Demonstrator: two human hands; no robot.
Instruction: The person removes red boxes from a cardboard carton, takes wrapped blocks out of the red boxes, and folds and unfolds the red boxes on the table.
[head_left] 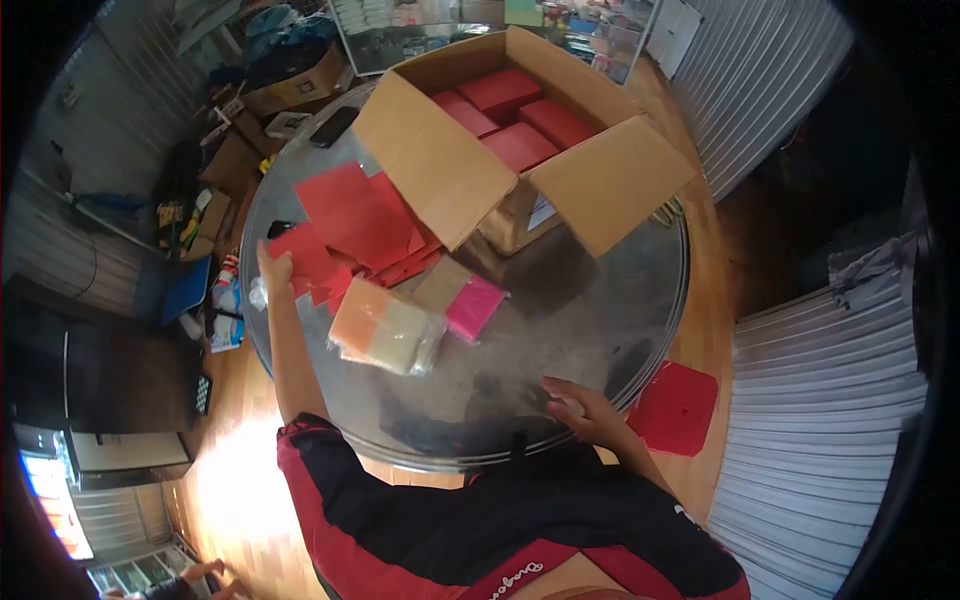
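Note:
On the round grey table, my left hand is at the left edge, its fingers closed on a red sheet of the pile there. My right hand hovers over the near right part of the table, fingers apart and nothing visible in it. More red sheets overlap beside the carton. Between my hands lie a plastic-wrapped orange and cream pack and a pink pack. An open cardboard box holds several red boxes.
A dark phone lies near the table's far left edge. A red piece is on the floor at the right. Cartons and bags stand behind on the left. Another person's hand shows at the bottom left.

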